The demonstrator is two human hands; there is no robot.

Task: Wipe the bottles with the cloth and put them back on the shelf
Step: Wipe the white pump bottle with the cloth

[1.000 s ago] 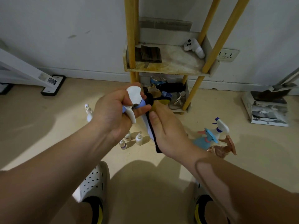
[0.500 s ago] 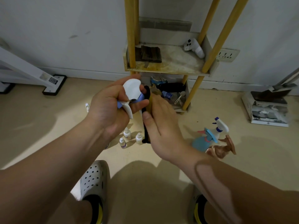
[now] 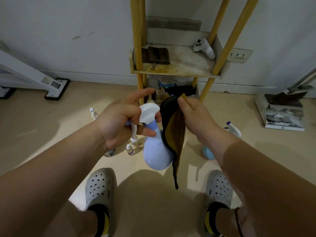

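My left hand (image 3: 119,122) grips the white trigger head of a pale blue spray bottle (image 3: 156,151), which hangs body-down between my arms. My right hand (image 3: 196,120) pinches the top of a black and mustard cloth (image 3: 174,134) that drapes against the bottle's right side. Small white dropper bottles (image 3: 131,146) stand on the floor below the left hand. Another spray bottle (image 3: 233,130) with a white and blue head and a light blue bottle (image 3: 207,153) show behind my right forearm. The yellow-legged shelf (image 3: 179,73) stands ahead against the wall.
The shelf holds a dark folded cloth (image 3: 158,55) and a white controller (image 3: 204,47); its lower level is cluttered. A white stand base (image 3: 57,88) sits at left, a dustpan on a box (image 3: 283,112) at right. My feet in white clogs (image 3: 100,190) are below.
The bottle has swung down so its blue body shows. The right hand has lifted off the bottle and now holds the cloth by its top, letting it hang open.
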